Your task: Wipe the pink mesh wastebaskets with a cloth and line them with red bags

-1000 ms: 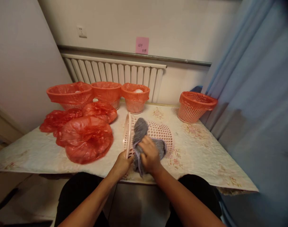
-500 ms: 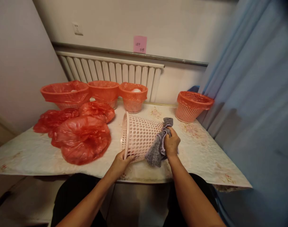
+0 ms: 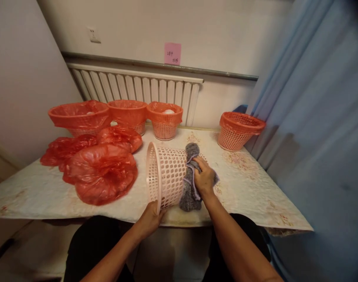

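A pale pink perforated plastic wastebasket [image 3: 170, 168] lies on its side on the table, its wide mouth turned left. My left hand [image 3: 151, 217] grips the lower part of its rim, fingers partly hidden beneath the basket. Bunched in my right hand [image 3: 204, 177] is a grey cloth [image 3: 190, 199] with light purple edging, pressed against the basket's side toward its base. The cloth drapes over the holes there and hides part of the wall.
Crumpled red plastic bags [image 3: 101, 172] lie on the left. Several red-lined baskets [image 3: 164, 121] stand along the back, near the radiator [image 3: 132, 84]. Another lined basket [image 3: 233, 137] is at back right, beside a blue curtain [image 3: 308, 129]. A floral cloth [image 3: 243, 192] covers the table.
My right hand and the cloth have moved left along the basket's side, toward its middle. The basket has turned slightly, showing more of its mouth; my left hand has shifted a little lower with the rim.
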Demonstrator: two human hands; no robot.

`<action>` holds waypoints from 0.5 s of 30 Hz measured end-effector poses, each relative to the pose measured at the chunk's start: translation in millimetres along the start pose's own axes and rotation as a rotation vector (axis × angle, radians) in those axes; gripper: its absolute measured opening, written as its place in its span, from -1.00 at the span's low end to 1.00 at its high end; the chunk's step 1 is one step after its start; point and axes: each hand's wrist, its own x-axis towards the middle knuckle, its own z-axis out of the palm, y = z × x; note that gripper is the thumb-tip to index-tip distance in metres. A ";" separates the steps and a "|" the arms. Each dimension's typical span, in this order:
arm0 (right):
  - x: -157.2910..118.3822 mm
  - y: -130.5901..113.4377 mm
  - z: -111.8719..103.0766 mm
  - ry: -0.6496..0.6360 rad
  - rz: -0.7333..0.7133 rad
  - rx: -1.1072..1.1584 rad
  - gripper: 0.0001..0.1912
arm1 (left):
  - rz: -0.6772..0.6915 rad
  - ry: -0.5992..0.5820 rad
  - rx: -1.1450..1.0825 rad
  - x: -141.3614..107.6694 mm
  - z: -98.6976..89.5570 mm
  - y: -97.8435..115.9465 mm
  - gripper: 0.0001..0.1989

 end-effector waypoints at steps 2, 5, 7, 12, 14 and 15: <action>-4.1 -24.1 4.5 -0.099 -0.140 0.066 -0.49 | 0.018 -0.010 -0.008 -0.7 2.7 -0.1 -0.79; -15.8 -55.7 13.2 -0.234 -0.327 0.150 -0.43 | -0.010 -0.019 -0.016 -0.1 3.0 2.9 -0.82; -26.6 -69.2 19.1 -0.262 -0.398 0.173 -0.44 | -0.063 -0.009 -0.038 1.6 0.0 8.7 -0.83; -53.3 -79.4 30.8 -0.257 -0.478 0.118 -0.56 | -0.183 0.150 -0.144 10.5 -15.2 28.3 -0.82; -58.0 -78.2 33.4 -0.262 -0.505 0.099 -0.61 | -0.202 0.169 -0.159 14.1 -20.0 32.6 -0.82; -58.1 -76.7 34.1 -0.258 -0.513 0.093 -0.63 | -0.207 0.172 -0.157 15.5 -21.5 33.5 -0.81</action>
